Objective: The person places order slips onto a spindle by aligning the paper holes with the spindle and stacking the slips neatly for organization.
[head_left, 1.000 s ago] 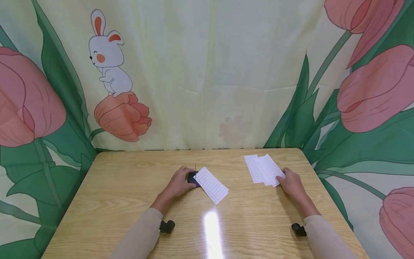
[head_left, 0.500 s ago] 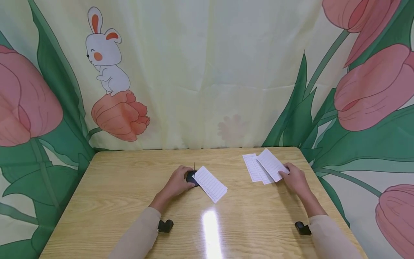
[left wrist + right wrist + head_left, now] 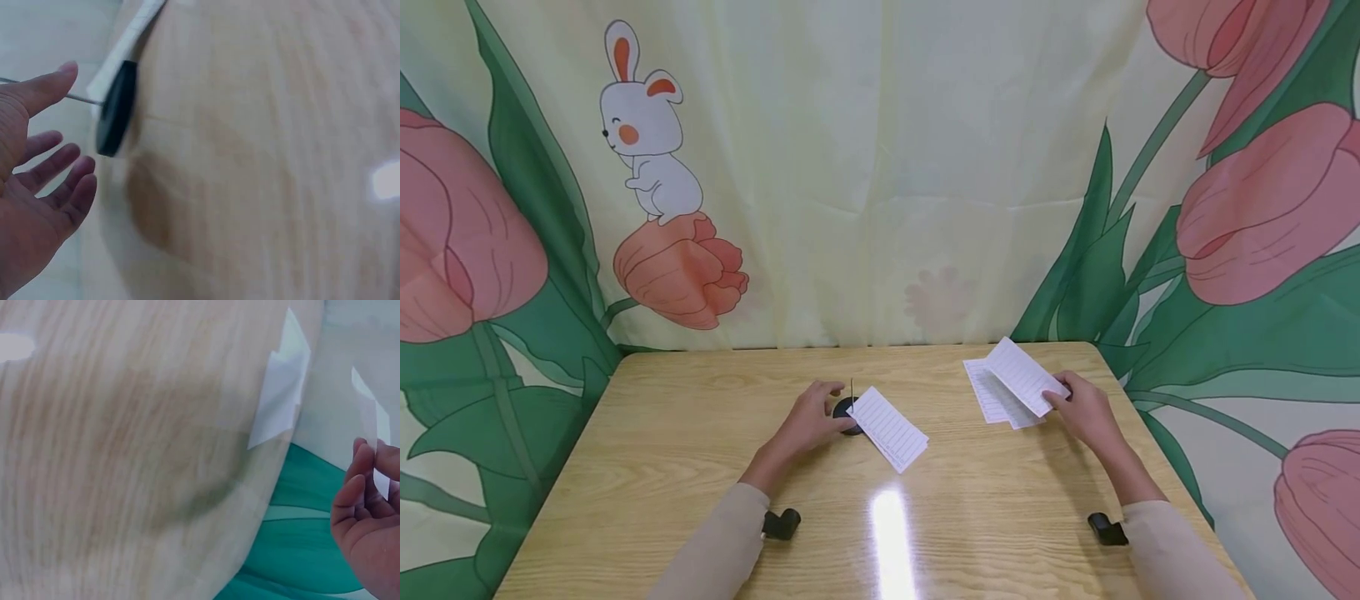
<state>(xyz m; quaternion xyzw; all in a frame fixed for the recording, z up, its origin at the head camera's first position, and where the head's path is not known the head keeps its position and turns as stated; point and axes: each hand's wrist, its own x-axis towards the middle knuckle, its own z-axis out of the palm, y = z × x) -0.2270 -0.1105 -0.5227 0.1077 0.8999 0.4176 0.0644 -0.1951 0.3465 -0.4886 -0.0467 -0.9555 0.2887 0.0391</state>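
A paper spike, a thin upright metal pin on a round black base [image 3: 842, 408], stands mid-table. Lined white slips [image 3: 891, 430] lie at it, one corner by the pin. My left hand [image 3: 808, 421] is beside the base with thumb and fingers spread; in the left wrist view the black base [image 3: 117, 112] shows apart from the fingertips. My right hand [image 3: 1086, 411] pinches a lined white slip [image 3: 1021, 373] by its near corner, raised and tilted above other slips [image 3: 983, 392] on the table. The right wrist view shows the held slip [image 3: 382, 465] between thumb and fingers.
The wooden table [image 3: 700, 450] has its far edge against a printed curtain [image 3: 880, 208] with tulips and a rabbit. Black wrist devices [image 3: 782, 525] stick out from both sleeves. A bright light reflection shows on the near tabletop.
The right hand has lifted a slip off the pile and tilted it up, uncovering the slips below. The left hand's fingers have come off the black base and spread a little.
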